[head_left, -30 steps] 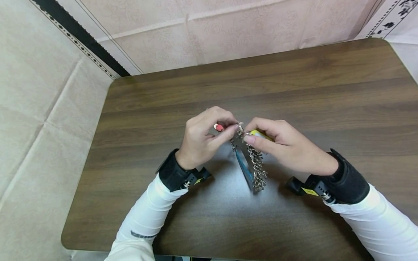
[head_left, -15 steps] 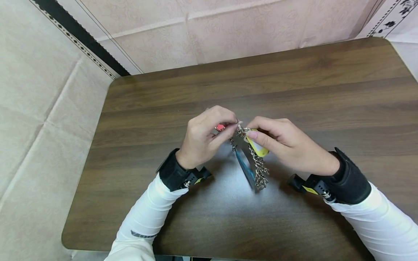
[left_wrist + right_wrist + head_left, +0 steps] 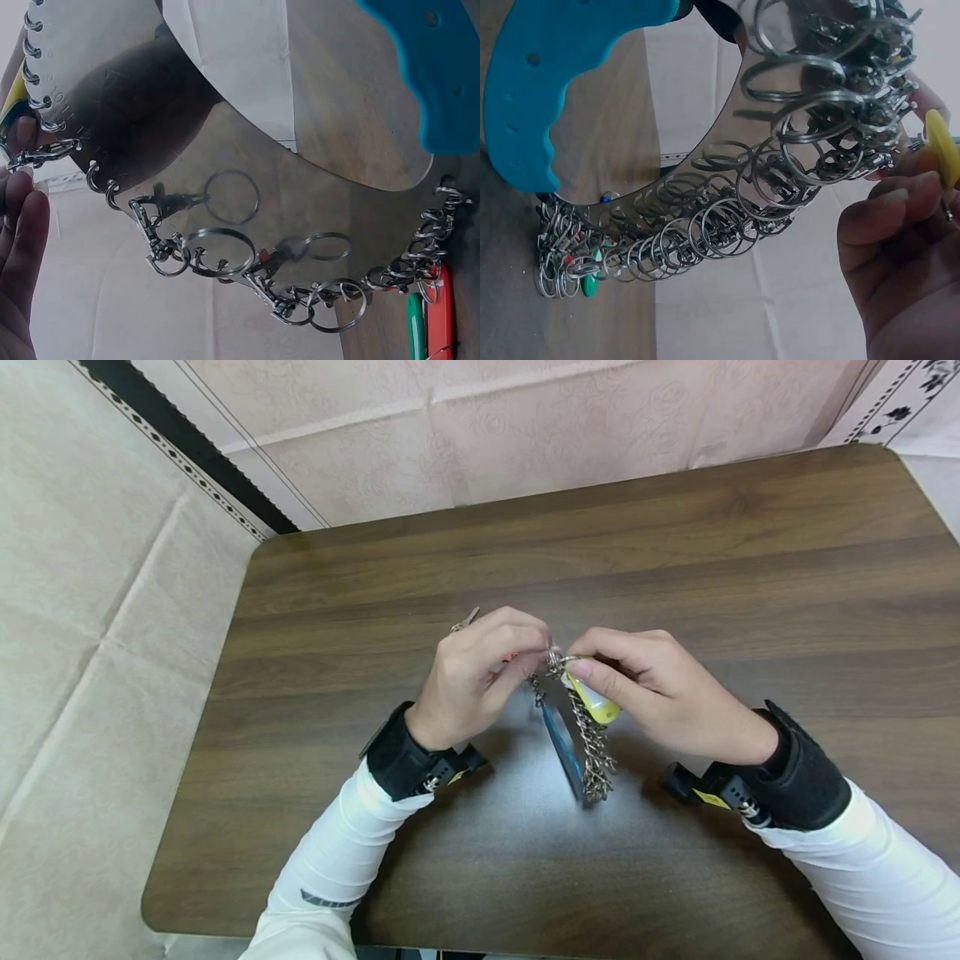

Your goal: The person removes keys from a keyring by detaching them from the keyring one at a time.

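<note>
A shiny metal plate (image 3: 255, 172) with a blue handle (image 3: 446, 82) stands on edge between the hands, its rim lined with small rings, snap clips and key rings (image 3: 705, 232). At its far end, my left hand (image 3: 483, 668) pinches a small snap clip (image 3: 45, 154) between thumb and fingertips. My right hand (image 3: 648, 685) holds a yellow key tag (image 3: 596, 700) by its ring end, close to the left fingertips. In the right wrist view, the yellow tag (image 3: 943, 148) appears edge-on at the fingers. A sliver of red shows behind the left thumb.
Red (image 3: 440, 307) and green (image 3: 415, 322) tags lie low by the plate's near corner in the left wrist view. A small metal piece (image 3: 467, 620) shows beyond the left knuckles. The brown wooden table (image 3: 337, 610) meets pale cloth (image 3: 525, 435) at the back.
The yellow tag has swung down under the right thumb, showing its face. My left hand has rolled slightly, covering more of the red piece and revealing metal beyond its knuckles.
</note>
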A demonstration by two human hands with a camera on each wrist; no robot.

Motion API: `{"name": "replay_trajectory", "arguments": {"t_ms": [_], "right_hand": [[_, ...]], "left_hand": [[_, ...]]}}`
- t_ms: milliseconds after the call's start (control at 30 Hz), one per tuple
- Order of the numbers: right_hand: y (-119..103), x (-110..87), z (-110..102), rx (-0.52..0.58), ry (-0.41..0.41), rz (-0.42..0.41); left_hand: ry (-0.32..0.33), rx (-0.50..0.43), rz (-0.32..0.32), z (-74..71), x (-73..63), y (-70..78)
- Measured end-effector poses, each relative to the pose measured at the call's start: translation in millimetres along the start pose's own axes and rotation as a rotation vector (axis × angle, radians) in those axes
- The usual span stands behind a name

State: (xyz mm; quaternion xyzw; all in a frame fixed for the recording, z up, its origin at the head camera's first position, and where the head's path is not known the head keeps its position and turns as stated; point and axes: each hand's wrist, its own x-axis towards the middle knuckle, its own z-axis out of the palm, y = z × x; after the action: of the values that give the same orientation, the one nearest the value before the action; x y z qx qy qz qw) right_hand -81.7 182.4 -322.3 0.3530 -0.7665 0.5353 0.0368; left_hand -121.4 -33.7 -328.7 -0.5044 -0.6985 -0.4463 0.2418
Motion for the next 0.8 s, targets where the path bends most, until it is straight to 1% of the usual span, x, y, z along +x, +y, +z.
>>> {"name": "replay_trajectory", "arguments": {"t_ms": [300, 567, 667, 800], "right_hand": [[-0.6, 0.1, -2.0, 0.027, -0.023, 0.026], [-1.8, 0.1, -2.1, 0.024, -0.016, 0.030], [-3.1, -0.1, -2.2, 0.027, -0.012, 0.040], [-4.3, -0.4, -1.7, 0.030, 0.007, 0.066]], "left_hand": [[-0.012, -0.043, 0.014, 0.9, -0.6, 0.1], [-0.040, -0.017, 0.005, 0.0, -0.9, 2.3], [-0.061, 0.009, -0.005, -0.9, -1.3, 3.5], [-0.095, 0.033, 0.005, -1.3, -1.2, 6.1]]}}
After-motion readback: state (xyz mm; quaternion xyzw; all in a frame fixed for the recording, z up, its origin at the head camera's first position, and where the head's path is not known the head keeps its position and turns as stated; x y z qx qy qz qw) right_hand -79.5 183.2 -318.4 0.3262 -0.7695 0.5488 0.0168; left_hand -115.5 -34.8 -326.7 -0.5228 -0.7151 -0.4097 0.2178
